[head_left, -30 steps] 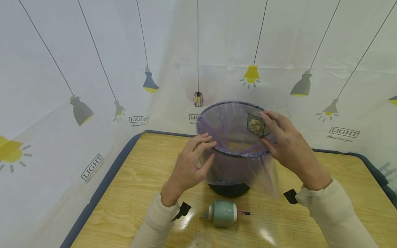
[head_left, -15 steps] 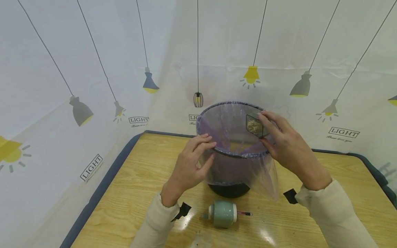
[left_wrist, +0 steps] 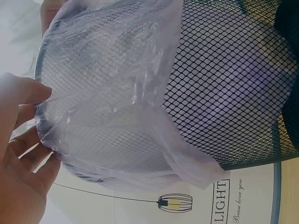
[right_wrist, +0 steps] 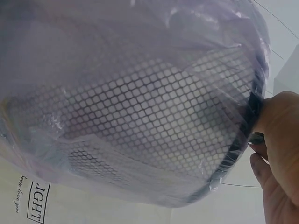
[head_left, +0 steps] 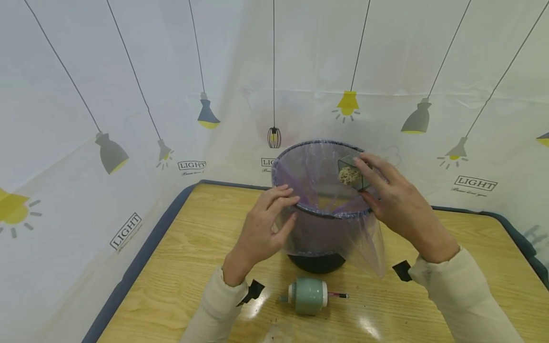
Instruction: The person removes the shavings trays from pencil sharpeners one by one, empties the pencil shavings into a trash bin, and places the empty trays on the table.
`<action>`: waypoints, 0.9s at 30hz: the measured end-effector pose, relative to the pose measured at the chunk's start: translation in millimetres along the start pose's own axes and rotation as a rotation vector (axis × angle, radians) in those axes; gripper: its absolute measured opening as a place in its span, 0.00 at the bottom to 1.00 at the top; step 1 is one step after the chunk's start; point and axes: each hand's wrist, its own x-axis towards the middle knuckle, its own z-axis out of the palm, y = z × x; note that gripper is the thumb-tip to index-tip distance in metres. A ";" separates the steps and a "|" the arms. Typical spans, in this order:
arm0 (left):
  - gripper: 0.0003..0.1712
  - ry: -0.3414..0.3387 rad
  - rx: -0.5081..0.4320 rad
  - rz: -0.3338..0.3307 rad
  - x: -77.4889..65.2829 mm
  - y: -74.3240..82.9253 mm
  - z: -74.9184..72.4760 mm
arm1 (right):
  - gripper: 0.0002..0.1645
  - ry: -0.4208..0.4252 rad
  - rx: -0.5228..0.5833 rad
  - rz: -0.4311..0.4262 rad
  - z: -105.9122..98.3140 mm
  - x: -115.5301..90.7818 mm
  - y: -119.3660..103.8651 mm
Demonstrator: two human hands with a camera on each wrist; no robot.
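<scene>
A black mesh wastebasket [left_wrist: 219,79] lined with a thin purple bag [head_left: 315,233] stands on the table. My left hand [head_left: 266,224] grips its near left rim, fingers over the edge and thumb outside. My right hand [head_left: 401,200] pinches a small clear shavings container [head_left: 347,161] between thumb and fingers, over the wastebasket's right side. That container is tipped with its mouth toward the inside of the basket. Pale pencil shavings [head_left: 349,176] bulge at its mouth. In the right wrist view, the rim and bag hide most of the container beside my right hand [right_wrist: 285,149].
In front of the wastebasket, a green pencil sharpener [head_left: 310,296] with white ends lies on its side. A pencil [head_left: 339,295] sticks out of its right end. Dark crumbs dot the wooden table [head_left: 184,267]. A white lamp-printed curtain [head_left: 240,95] hangs behind the table.
My right hand has tipped the container slightly further and shifted it a little left. The shavings have slid forward into a clump at its mouth. My left hand has stayed on the rim.
</scene>
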 end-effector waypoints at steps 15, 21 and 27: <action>0.17 -0.005 -0.004 -0.001 1.0 1.3 -1.6 | 0.48 -0.027 -0.035 -0.040 -2.2 0.6 0.1; 0.17 -0.002 -0.011 0.001 2.1 1.7 -1.9 | 0.47 -0.042 -0.045 -0.043 -3.2 0.6 0.1; 0.17 0.000 -0.012 0.002 2.4 2.2 -2.5 | 0.47 -0.039 -0.058 -0.060 -3.4 0.6 0.0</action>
